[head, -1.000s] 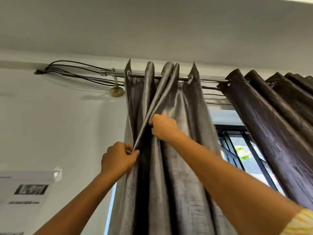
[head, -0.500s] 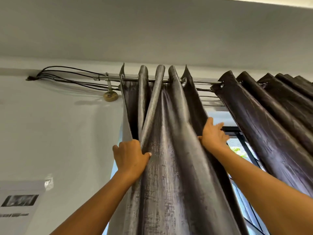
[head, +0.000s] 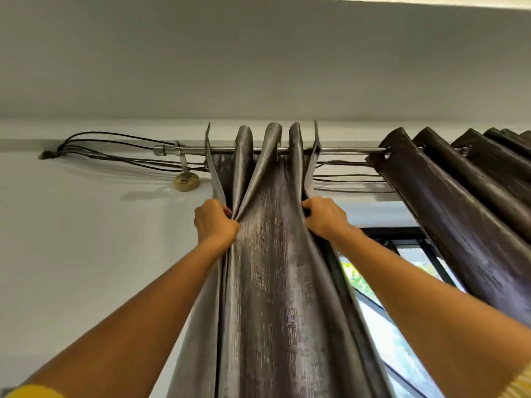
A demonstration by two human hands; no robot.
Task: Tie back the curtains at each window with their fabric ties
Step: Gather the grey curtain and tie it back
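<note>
The grey curtain (head: 275,268) hangs bunched in tight folds from the metal rod (head: 344,151) near the rod's left end, its eyelet tops standing up in a row just under the ceiling (head: 258,58). It falls straight down through the middle of the view, covering the left edge of the window (head: 402,326).

The left hand (head: 215,224) is raised to the curtain's left side a little way below the rod, its fingers (head: 227,211) clenched on the outer folds, pinching them together. The right hand (head: 323,218) is at the same height on the curtain's right side, its fingers curled around the outer edge fold and tucked behind it. Both forearms reach up from the bottom corners of the view, with a bit of yellow sleeve (head: 31,392) at the left one.

To the right, a second, darker curtain (head: 459,225) hangs from the same rod, apart from the grey one, with bare rod between them; it slants down toward the right edge. Past the rod's left end, a bracket (head: 185,175) fixes it to the white wall (head: 86,254), and a bundle of black cables (head: 115,150) runs from the wall along behind the rod and both curtains. Greenery shows through the dark-framed window glass between the curtains.
</note>
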